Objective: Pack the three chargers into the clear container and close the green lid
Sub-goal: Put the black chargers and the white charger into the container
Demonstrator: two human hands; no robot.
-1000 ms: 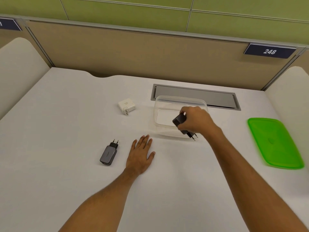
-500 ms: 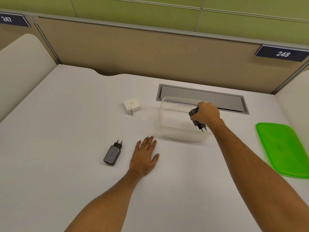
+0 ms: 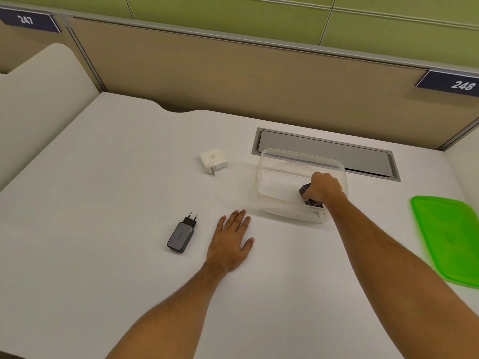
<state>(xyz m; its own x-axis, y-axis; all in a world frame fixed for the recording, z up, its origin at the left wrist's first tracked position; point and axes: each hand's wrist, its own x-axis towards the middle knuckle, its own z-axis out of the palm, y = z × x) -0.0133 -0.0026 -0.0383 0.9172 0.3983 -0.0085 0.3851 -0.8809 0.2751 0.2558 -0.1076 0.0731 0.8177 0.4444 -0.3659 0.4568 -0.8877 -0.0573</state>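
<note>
My right hand (image 3: 324, 189) reaches down into the clear container (image 3: 269, 161) and grips a black charger (image 3: 307, 194) at its right end; the plug pins show through the front wall. Flat on the white table lies my left hand (image 3: 230, 239), fingers spread, holding nothing. A grey charger with a black plug (image 3: 181, 235) sits just left of that hand. Farther back, left of the container, rests a white square charger (image 3: 213, 160). The green lid (image 3: 448, 237) lies on the table at the right edge.
A grey cable hatch (image 3: 337, 154) is set into the table right behind the container. A beige partition wall (image 3: 233, 81) closes off the back, with number plates 247 and 248. Cream dividers stand at the left and right sides.
My right hand has carried the black charger from the container's front edge over the rim and down inside, at the right end. The left hand stays flat.
</note>
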